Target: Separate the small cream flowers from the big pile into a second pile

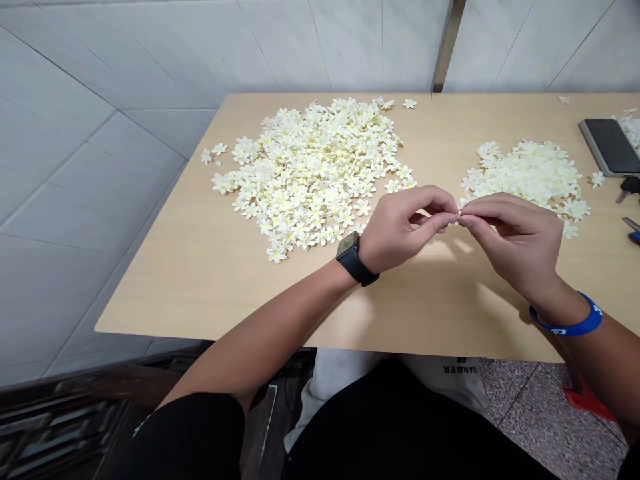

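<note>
The left hand [407, 223] and right hand [520, 237] pinch what looks like 1 flower [457, 218] from 2 sides, likely steadying so small a thing, near the right pile [530, 175], left pile [320, 173] in reach

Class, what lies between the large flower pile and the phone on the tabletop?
In the head view, the smaller flower pile lies between the large flower pile and the phone; a loose flower sits near the phone's corner.

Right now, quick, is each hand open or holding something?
Left hand: closed, pinching a small pale piece.
Right hand: closed, pinching what looks like the same small pale piece.
</note>
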The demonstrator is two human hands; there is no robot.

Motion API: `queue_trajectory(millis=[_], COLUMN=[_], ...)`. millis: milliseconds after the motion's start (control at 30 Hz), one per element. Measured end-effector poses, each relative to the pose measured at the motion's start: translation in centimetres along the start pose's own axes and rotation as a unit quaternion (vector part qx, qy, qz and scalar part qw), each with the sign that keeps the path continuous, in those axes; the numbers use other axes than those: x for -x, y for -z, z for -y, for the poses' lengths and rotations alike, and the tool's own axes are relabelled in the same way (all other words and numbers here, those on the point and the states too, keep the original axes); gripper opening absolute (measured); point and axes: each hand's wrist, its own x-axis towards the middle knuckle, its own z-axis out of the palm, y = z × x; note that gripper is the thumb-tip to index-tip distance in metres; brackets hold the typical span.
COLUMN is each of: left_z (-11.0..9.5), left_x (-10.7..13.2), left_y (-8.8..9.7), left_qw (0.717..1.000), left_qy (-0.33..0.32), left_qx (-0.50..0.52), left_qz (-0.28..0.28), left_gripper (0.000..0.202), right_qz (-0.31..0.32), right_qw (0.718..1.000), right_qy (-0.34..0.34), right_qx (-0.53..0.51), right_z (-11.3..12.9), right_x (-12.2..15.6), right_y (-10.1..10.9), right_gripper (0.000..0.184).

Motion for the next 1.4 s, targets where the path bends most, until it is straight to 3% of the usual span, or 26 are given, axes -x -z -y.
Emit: queue_trajectory(millis=[333, 567, 933, 1400], left_z=[0.0, 0.6, 0.2, -0.2], left_x=[-0.1, 0.0, 0.0, -0.2], left_y=[-0.2, -0.3, 0.1, 0.6], left_qw=[0.999, 0.999, 1.000, 0.998], left_qy=[0.039, 0.032, 0.014, 0.027], left_qx=[-0.024, -0.015, -0.021, 0.044], left_qz=[-0.002, 0.000, -0.007, 0.038], left_gripper=[0.009, 0.010, 0.011, 0.009], right_qz=[-0.004, -0.001, 0.024, 0.051], right_qw=[1.000, 0.999, 0.994, 0.998], right_qy=[-0.012, -0.023, -0.087, 0.024], right_qx=[0.023, 0.031, -0.054, 0.017], right_z=[-0.1, 0.0, 0.0, -0.3], right_x=[0.0, 0.0, -0.1, -0.6], right_y=[-0.4, -0.4, 0.4, 1.3], right_gripper=[0.016, 0.017, 0.006, 0.011])
